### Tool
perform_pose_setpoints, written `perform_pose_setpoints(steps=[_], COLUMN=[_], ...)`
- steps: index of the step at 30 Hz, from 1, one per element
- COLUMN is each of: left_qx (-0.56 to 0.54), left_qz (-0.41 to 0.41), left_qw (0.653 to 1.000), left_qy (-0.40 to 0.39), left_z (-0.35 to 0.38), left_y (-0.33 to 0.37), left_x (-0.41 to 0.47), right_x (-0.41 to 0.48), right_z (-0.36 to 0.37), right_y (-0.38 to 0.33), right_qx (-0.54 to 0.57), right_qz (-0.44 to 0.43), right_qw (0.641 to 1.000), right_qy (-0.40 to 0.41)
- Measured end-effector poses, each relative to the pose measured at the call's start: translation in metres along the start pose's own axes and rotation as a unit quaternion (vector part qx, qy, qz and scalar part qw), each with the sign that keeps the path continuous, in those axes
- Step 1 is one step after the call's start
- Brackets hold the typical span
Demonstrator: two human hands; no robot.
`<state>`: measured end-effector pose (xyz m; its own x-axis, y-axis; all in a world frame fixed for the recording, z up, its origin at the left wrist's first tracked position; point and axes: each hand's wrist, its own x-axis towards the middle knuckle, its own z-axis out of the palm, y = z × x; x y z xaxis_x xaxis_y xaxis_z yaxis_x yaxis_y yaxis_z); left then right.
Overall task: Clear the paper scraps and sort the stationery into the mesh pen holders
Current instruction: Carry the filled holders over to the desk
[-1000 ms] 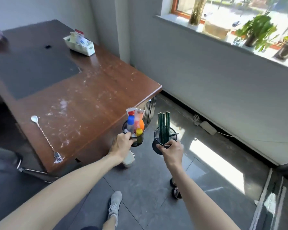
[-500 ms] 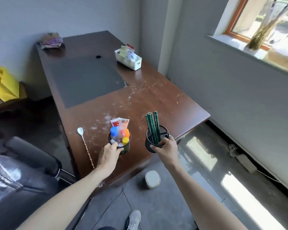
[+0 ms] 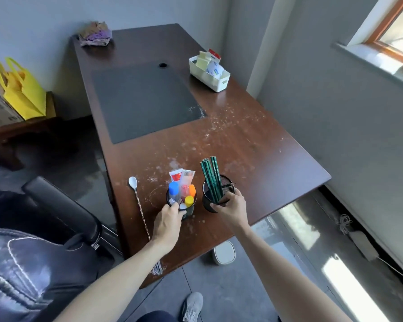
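Two black mesh pen holders are over the near end of the brown desk (image 3: 254,145). My left hand (image 3: 169,223) grips the left holder (image 3: 191,206), which is full of coloured glue bottles and tubes. Several green pencils stand in the right holder (image 3: 226,182), and my right hand (image 3: 233,209) grips it by its near rim. Whether the holders rest on the desk or hang just above it, I cannot tell. Fine white specks are scattered over the desk top.
A long twisted spoon (image 3: 139,198) lies left of the holders. A dark mat (image 3: 142,101) covers the far desk. At the far right stands a white tray (image 3: 215,81) with packets. A crumpled wrapper (image 3: 94,34) sits in the far corner, a black chair (image 3: 56,210) at left, a small white bin (image 3: 223,253) on the floor.
Both hands have carried the holders from out over the floor to above the desk's near end. My view has swung left toward the desk.
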<state>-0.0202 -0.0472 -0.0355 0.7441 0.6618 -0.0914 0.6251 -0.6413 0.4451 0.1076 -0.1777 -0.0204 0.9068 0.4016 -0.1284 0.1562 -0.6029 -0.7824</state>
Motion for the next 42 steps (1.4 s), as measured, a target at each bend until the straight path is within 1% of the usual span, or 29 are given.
perform_pose_setpoints(steps=[8,13,15,18,25,29,33,36,39,42], left_qx=[0.048,0.139,0.151,0.151,0.151,0.093,0.033,0.011,0.025,0.07], left_qz=[0.025,0.018,0.019,0.025,0.031,0.033,0.063,0.091,0.107,0.145], left_qw=[0.998,0.99,0.988,0.988,0.988,0.995,0.997,0.996,0.994,0.986], left_qy=[0.005,-0.011,-0.012,-0.013,-0.023,-0.02,-0.004,0.016,-0.02,-0.045], left_z=[0.005,0.007,0.007,0.008,0.013,0.018,0.028,0.031,0.034,0.046], left_y=[0.0,0.004,0.004,0.005,0.008,0.006,0.002,0.009,0.024,0.046], left_x=[0.008,0.014,0.015,0.016,0.018,0.011,-0.01,-0.024,-0.028,-0.031], right_x=[0.016,0.027,0.03,0.033,0.037,0.028,0.012,0.001,-0.009,-0.023], right_z=[0.013,0.018,0.018,0.019,0.022,0.022,0.02,0.015,0.002,-0.021], right_y=[-0.002,0.002,0.003,0.004,0.002,-0.003,0.002,0.012,0.028,0.051], right_qx=[-0.034,-0.059,-0.067,-0.074,-0.087,-0.112,-0.137,-0.118,-0.089,-0.066], right_qz=[0.012,0.006,0.008,0.015,0.04,0.058,0.024,0.02,0.029,0.049], right_qw=[0.999,0.997,0.997,0.997,0.994,0.991,0.99,0.993,0.996,0.996], right_qy=[-0.021,-0.038,-0.039,-0.03,-0.044,-0.041,-0.019,-0.003,0.015,0.021])
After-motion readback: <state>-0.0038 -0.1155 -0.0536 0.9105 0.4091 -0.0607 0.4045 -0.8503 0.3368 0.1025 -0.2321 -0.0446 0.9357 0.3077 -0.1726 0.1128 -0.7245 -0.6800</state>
